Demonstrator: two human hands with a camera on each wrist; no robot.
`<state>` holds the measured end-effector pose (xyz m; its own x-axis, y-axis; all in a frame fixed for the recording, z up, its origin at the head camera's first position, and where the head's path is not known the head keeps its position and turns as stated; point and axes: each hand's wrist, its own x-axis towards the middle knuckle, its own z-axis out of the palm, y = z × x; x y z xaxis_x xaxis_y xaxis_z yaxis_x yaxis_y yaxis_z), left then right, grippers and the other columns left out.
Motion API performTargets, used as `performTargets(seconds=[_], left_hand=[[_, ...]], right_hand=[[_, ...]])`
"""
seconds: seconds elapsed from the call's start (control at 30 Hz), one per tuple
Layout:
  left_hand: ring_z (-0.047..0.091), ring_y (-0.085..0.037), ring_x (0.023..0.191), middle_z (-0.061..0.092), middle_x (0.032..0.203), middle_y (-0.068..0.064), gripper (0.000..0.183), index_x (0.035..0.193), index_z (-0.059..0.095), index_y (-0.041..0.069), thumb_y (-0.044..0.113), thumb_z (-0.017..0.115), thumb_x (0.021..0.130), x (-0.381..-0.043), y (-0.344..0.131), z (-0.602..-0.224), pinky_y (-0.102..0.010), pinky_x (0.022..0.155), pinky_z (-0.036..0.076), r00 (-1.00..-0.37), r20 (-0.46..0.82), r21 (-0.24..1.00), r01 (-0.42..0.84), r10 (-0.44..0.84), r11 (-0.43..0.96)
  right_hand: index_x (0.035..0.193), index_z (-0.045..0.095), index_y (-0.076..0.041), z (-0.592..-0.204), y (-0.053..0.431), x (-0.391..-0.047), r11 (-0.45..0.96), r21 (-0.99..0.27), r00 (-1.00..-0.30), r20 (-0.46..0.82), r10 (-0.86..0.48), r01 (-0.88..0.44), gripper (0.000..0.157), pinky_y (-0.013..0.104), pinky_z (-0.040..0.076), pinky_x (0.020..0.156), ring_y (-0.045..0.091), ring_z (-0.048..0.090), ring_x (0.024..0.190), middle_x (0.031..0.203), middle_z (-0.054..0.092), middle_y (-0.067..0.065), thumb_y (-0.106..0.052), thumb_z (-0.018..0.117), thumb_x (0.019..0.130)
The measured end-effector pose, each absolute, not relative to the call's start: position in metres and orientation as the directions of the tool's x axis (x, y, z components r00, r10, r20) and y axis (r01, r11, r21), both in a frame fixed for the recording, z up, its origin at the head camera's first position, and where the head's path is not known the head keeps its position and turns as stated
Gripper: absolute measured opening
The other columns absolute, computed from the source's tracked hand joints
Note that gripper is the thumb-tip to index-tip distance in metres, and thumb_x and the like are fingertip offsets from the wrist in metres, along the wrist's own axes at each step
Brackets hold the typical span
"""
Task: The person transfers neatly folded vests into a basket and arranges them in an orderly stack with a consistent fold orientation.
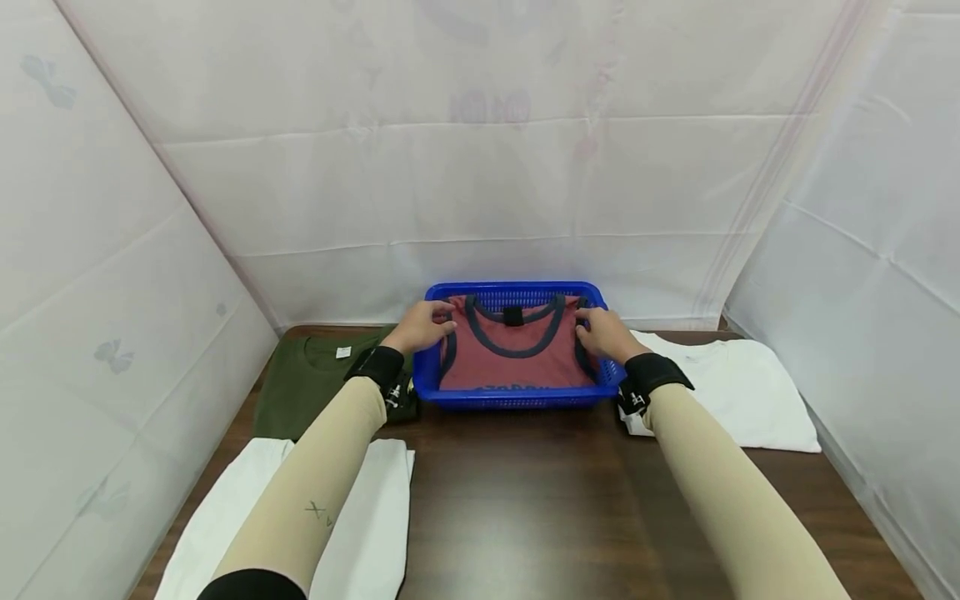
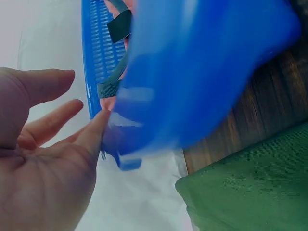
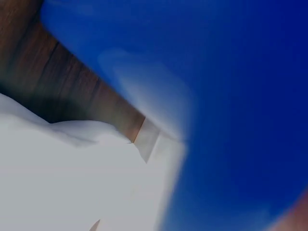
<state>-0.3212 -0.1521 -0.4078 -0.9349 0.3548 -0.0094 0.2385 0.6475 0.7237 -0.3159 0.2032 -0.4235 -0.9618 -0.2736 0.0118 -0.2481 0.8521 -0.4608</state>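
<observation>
A folded brick-red T-shirt (image 1: 498, 342) with dark grey-blue trim and a black neck label lies in the blue plastic basket (image 1: 510, 400). My left hand (image 1: 422, 327) reaches over the basket's left side, fingers at the shirt's left shoulder. In the left wrist view, the left thumb stands apart from the loosely extended fingers, which are beside the shirt's trim. On the opposite side, my right hand (image 1: 606, 335) has its fingertips at the shirt's right shoulder, thumb and forefinger spread. The basket wall (image 3: 240, 96) fills much of the right wrist view and hides most of that hand.
A folded dark green T-shirt (image 1: 300, 379) lies left of the basket, partly under the left forearm. White folded cloth (image 1: 375, 508) is nearer on the left, and a white T-shirt (image 1: 742, 392) lies right. White sheeting (image 1: 480, 183) encloses the brown wooden table (image 1: 517, 500).
</observation>
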Motion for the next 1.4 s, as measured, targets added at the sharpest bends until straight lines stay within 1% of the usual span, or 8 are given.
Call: performTargets(seconds=[0.3,0.43,0.57,0.7,0.9,1.07,1.2,1.4], left_hand=[[0.052,-0.046,0.133,0.05,0.149,-0.028,0.046,0.147,0.052,-0.004,0.013,0.059,0.104,-0.32,-0.153,-0.409,-0.054,0.108,0.045,-0.914,0.048,0.677,0.327,0.403,0.659],[0.05,-0.046,0.135,0.05,0.149,-0.027,0.045,0.147,0.053,-0.002,0.012,0.06,0.104,-0.319,-0.156,-0.413,-0.054,0.11,0.043,-0.913,0.064,0.698,0.33,0.404,0.635],[0.051,-0.045,0.135,0.05,0.149,-0.026,0.044,0.146,0.054,-0.001,0.013,0.06,0.105,-0.318,-0.159,-0.417,-0.054,0.109,0.044,-0.91,0.08,0.719,0.335,0.407,0.609],[0.052,-0.044,0.135,0.05,0.149,-0.027,0.044,0.146,0.054,-0.002,0.011,0.059,0.104,-0.316,-0.165,-0.415,-0.054,0.107,0.046,-0.922,0.108,0.765,0.316,0.372,0.561],[0.052,-0.041,0.135,0.053,0.148,-0.024,0.042,0.145,0.055,0.001,0.011,0.059,0.105,-0.302,-0.179,-0.412,-0.05,0.109,0.046,-0.922,0.204,0.76,0.361,0.329,0.541],[0.051,-0.036,0.138,0.054,0.149,-0.019,0.042,0.146,0.056,0.005,0.012,0.059,0.105,-0.282,-0.195,-0.412,-0.049,0.109,0.045,-0.924,0.293,0.737,0.382,0.245,0.558],[0.05,-0.036,0.139,0.054,0.149,-0.019,0.044,0.148,0.053,0.004,0.013,0.058,0.105,-0.258,-0.206,-0.418,-0.051,0.11,0.044,-0.908,0.386,0.709,0.406,0.164,0.576],[0.044,-0.039,0.141,0.046,0.154,-0.022,0.052,0.153,0.044,0.001,0.013,0.06,0.105,-0.214,-0.216,-0.437,-0.052,0.111,0.042,-0.858,0.503,0.644,0.451,0.103,0.618]], right_hand=[[0.144,0.055,0.005,-0.421,0.204,-0.319,0.831,-0.485,-0.956,0.03,-0.293,-0.27,0.045,0.028,0.035,0.05,0.01,0.034,0.044,0.055,0.036,-0.004,-0.013,0.054,0.103],[0.145,0.054,0.005,-0.423,0.201,-0.32,0.828,-0.484,-0.951,0.034,-0.306,-0.283,0.045,0.03,0.036,0.051,0.012,0.035,0.045,0.057,0.043,0.002,-0.013,0.055,0.103],[0.142,0.057,0.005,-0.425,0.199,-0.319,0.818,-0.484,-0.947,0.083,-0.312,-0.312,0.043,0.036,0.045,0.064,0.021,0.052,0.061,0.088,0.067,0.019,-0.012,0.056,0.102],[0.137,0.063,0.003,-0.421,0.202,-0.317,0.785,-0.51,-0.937,0.19,-0.294,-0.35,0.038,0.045,0.048,0.079,0.034,0.063,0.09,0.125,0.067,0.027,-0.009,0.056,0.101],[0.129,0.068,0.004,-0.42,0.228,-0.313,0.754,-0.538,-0.909,0.373,-0.189,-0.377,0.034,0.055,0.054,0.082,0.043,0.068,0.098,0.123,0.068,0.028,-0.004,0.054,0.099],[0.127,0.068,0.006,-0.438,0.265,-0.307,0.792,-0.494,-0.88,0.463,-0.108,-0.358,0.032,0.06,0.051,0.089,0.046,0.067,0.099,0.125,0.066,0.029,-0.002,0.054,0.099],[0.131,0.063,0.008,-0.455,0.293,-0.299,0.827,-0.46,-0.905,0.405,-0.127,-0.322,0.035,0.064,0.046,0.096,0.051,0.061,0.113,0.128,0.064,0.032,-0.003,0.056,0.099],[0.143,0.052,0.008,-0.477,0.334,-0.287,0.882,-0.409,-0.971,0.154,-0.184,-0.232,0.048,0.067,0.037,0.107,0.056,0.047,0.131,0.143,0.051,0.035,-0.016,0.059,0.102]])
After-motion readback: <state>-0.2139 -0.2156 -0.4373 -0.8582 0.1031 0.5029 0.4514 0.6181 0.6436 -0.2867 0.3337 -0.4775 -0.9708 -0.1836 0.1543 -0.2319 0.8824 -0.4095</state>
